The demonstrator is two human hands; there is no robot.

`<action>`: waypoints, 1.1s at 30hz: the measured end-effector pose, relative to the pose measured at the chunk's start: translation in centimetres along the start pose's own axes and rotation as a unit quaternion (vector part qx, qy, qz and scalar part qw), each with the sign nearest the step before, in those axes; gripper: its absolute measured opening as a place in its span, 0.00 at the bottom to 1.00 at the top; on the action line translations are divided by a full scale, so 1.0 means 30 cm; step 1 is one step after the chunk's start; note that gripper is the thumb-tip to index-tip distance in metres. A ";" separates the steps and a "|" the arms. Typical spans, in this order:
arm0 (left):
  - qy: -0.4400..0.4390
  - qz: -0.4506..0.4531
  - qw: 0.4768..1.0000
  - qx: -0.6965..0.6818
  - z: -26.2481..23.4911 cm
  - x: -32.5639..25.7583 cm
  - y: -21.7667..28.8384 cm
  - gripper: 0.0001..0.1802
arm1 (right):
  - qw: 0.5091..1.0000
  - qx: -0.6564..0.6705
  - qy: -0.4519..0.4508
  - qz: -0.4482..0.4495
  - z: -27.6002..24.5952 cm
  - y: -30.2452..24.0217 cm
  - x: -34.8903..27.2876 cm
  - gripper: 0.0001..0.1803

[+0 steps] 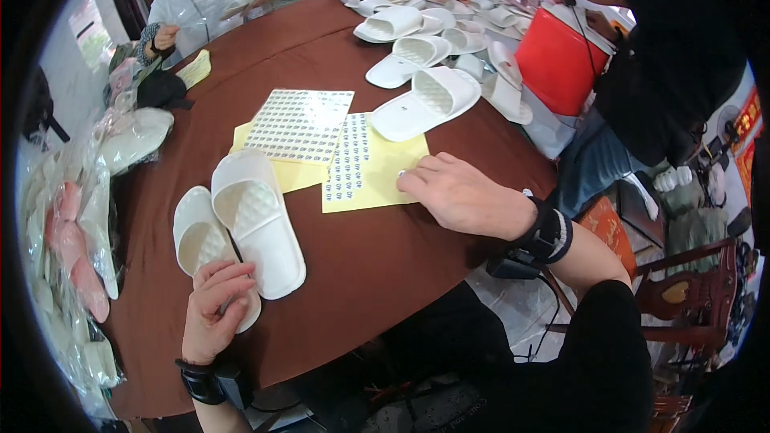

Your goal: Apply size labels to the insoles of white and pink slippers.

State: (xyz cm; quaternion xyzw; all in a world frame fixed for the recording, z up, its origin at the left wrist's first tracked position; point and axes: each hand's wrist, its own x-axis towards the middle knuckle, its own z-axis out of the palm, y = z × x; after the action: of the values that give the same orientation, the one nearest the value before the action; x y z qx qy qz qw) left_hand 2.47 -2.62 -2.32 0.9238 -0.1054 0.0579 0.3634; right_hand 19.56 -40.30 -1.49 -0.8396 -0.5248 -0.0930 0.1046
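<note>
A pair of white slippers lies before me on the left, the left slipper (196, 232) and the right slipper (261, 220) side by side, toes pointing away. My left hand (215, 313) rests over the heel end of the left slipper, fingers loosely bent and thumb apart. Over the right edge of a yellow-backed sticker sheet (385, 184), my right hand (473, 196) has thumb and forefinger pinched together. A small white sticker shows at those fingertips. Another sheet full of small printed stickers (301, 122) overlaps it on the left, with more yellow backing under it.
Several white slippers (429, 100) are heaped toward the far right of the brown-covered table (345, 273). Bagged slippers (76, 248) line the left edge. A person (204, 0) handles clear plastic at the far left; another stands at the right by a red container (561, 60). A wooden chair (682, 289) stands lower right.
</note>
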 end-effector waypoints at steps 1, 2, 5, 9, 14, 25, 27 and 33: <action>0.000 0.002 1.000 -0.008 0.000 0.000 0.004 0.17 | 1.000 0.009 -0.008 0.008 -0.004 0.000 0.002 0.06; 0.000 0.003 1.000 -0.011 0.000 0.001 0.006 0.17 | 1.000 0.020 -0.014 0.017 -0.007 0.001 0.006 0.06; -0.003 0.004 1.000 -0.012 -0.003 0.000 0.007 0.17 | 0.999 0.032 0.014 0.014 -0.012 0.006 0.022 0.07; -0.004 0.009 1.000 -0.021 -0.005 0.000 0.001 0.17 | 0.997 0.065 0.039 0.022 -0.018 0.021 0.042 0.11; -0.006 0.008 1.000 -0.028 -0.004 0.001 -0.001 0.17 | 0.990 0.115 0.040 0.069 -0.017 0.042 0.053 0.11; -0.007 0.010 1.000 -0.028 -0.005 0.001 -0.008 0.17 | 0.985 0.130 0.027 0.107 -0.013 0.050 0.052 0.12; -0.007 0.011 1.000 -0.022 -0.006 0.001 -0.009 0.17 | 0.986 0.129 0.020 0.101 -0.016 0.043 0.065 0.12; -0.008 0.008 1.000 -0.025 -0.008 0.000 -0.002 0.17 | 0.980 0.178 -0.016 0.084 -0.015 0.006 0.138 0.10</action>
State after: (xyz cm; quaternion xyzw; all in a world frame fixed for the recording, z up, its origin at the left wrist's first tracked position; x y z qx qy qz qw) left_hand 2.49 -2.42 -2.18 0.9140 -0.1168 0.0511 0.3853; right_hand 21.49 -36.93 0.02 -0.8501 -0.4620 0.0248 0.2514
